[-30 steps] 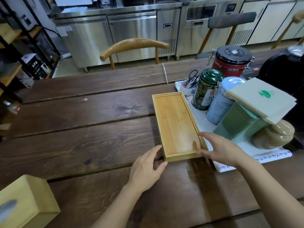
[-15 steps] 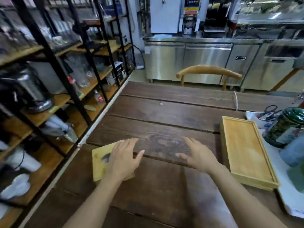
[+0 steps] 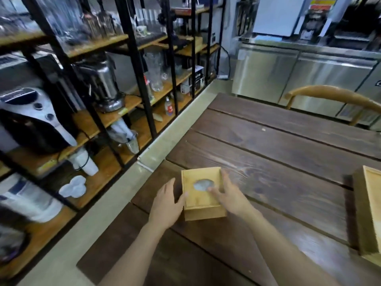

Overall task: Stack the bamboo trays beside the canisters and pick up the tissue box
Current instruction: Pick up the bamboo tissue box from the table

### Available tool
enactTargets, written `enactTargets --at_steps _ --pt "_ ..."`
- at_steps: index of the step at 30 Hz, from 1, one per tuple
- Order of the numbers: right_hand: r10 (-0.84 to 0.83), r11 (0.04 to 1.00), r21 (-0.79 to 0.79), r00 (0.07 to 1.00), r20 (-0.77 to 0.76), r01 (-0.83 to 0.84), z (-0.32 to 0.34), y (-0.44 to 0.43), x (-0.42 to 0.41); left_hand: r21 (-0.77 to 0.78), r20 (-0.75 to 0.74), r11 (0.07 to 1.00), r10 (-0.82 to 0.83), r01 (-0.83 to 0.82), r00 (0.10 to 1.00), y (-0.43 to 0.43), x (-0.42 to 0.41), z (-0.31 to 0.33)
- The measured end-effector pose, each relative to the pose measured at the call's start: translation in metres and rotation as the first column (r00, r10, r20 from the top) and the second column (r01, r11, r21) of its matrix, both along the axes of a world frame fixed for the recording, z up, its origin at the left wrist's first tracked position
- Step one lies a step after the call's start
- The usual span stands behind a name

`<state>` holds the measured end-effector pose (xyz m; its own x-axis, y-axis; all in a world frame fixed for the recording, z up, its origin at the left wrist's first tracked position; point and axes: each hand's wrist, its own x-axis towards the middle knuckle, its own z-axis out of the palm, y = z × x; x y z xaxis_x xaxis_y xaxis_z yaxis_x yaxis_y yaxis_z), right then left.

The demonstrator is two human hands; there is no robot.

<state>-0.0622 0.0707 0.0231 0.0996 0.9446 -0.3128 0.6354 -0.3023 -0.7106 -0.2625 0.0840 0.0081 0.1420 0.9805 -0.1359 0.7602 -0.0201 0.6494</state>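
Observation:
The bamboo tissue box point(image 3: 199, 200), with an oval opening in its top, stands on the dark wooden table point(image 3: 278, 162) near its left edge. My left hand point(image 3: 167, 205) lies palm down just left of the box, thumb against its side. My right hand point(image 3: 231, 197) reaches over the box's right edge, spread fingers resting on the top. Neither hand has closed around it. The stacked bamboo trays point(image 3: 369, 211) show only partly at the right border. The canisters are out of view.
Black metal shelving point(image 3: 134, 79) full of glassware and kitchen machines runs along the left, past a strip of floor. A wooden chair back point(image 3: 334, 96) stands at the table's far side. Steel cabinets point(image 3: 288, 73) line the back wall.
My view has swung left, away from the trays and canisters. Both hands left the trays and came in onto the two sides of the tissue box.

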Motion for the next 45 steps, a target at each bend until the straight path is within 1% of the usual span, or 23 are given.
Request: enactTargets --at_steps 2,4,5,7,8,10,12,16,20,22,24,28,31,34,38,43,45 --pt "-0.059 0.996 -0.074 0.996 -0.069 0.054 -0.002 0.006 0.000 -0.066 0.114 0.998 0.013 -0.005 0.993 -0.002 0.004 -0.004" --pt "-0.114 0.990 -0.101 0.977 -0.183 0.096 -0.001 0.011 0.001 -0.157 0.284 0.987 0.077 -0.033 0.956 -0.005 0.010 -0.005" --pt "-0.133 0.988 -0.104 0.961 -0.243 0.111 0.000 0.013 0.003 -0.222 0.382 0.974 0.138 -0.054 0.914 -0.006 0.015 -0.004" --pt "-0.176 0.980 -0.147 0.919 -0.352 0.131 0.006 0.015 0.005 -0.360 0.555 0.929 0.286 -0.084 0.781 -0.011 0.026 -0.002" --pt "-0.203 0.972 -0.195 0.894 -0.399 0.134 0.009 0.015 0.006 -0.400 0.604 0.911 0.343 -0.099 0.720 -0.012 0.031 -0.002" --pt "-0.236 0.955 -0.270 0.861 -0.450 0.120 0.015 0.013 0.006 -0.428 0.650 0.895 0.399 -0.123 0.647 -0.012 0.032 0.000" --pt "-0.241 0.951 -0.287 0.853 -0.463 0.114 0.015 0.009 0.004 -0.434 0.661 0.892 0.410 -0.127 0.628 -0.010 0.023 0.003" --pt "-0.271 0.951 -0.277 0.808 -0.524 0.139 0.009 -0.002 -0.015 -0.384 0.628 0.913 0.367 -0.137 0.687 -0.003 -0.011 0.017" --pt "-0.208 0.970 -0.217 0.825 -0.525 0.107 0.016 -0.009 -0.054 -0.345 0.582 0.911 0.396 -0.226 0.710 -0.003 -0.049 0.035" --pt "-0.144 0.979 -0.201 0.842 -0.520 0.044 0.021 -0.011 -0.076 -0.342 0.581 0.895 0.441 -0.286 0.684 -0.006 -0.071 0.041" --pt "-0.101 0.976 -0.217 0.838 -0.536 -0.021 0.023 -0.015 -0.098 -0.346 0.576 0.875 0.483 -0.339 0.659 -0.012 -0.094 0.047" --pt "-0.067 0.950 -0.290 0.828 -0.557 -0.118 0.024 -0.027 -0.140 -0.351 0.553 0.840 0.542 -0.413 0.633 -0.031 -0.138 0.046" --pt "-0.060 0.929 -0.332 0.822 -0.567 -0.161 0.020 -0.040 -0.166 -0.368 0.525 0.809 0.587 -0.457 0.616 -0.049 -0.166 0.038" --pt "-0.057 0.927 -0.333 0.811 -0.582 -0.174 0.014 -0.051 -0.184 -0.365 0.548 0.804 0.593 -0.470 0.590 -0.062 -0.182 0.028" --pt "-0.052 0.938 -0.312 0.830 -0.556 -0.150 0.006 -0.060 -0.193 -0.328 0.550 0.820 0.569 -0.469 0.611 -0.074 -0.189 0.013" --pt "0.030 0.956 -0.237 0.860 -0.510 -0.174 0.008 -0.058 -0.191 -0.317 0.577 0.805 0.583 -0.502 0.572 -0.075 -0.189 0.004" --pt "0.038 0.964 -0.212 0.868 -0.496 -0.163 0.009 -0.057 -0.190 -0.306 0.571 0.798 0.590 -0.519 0.570 -0.075 -0.187 0.002"
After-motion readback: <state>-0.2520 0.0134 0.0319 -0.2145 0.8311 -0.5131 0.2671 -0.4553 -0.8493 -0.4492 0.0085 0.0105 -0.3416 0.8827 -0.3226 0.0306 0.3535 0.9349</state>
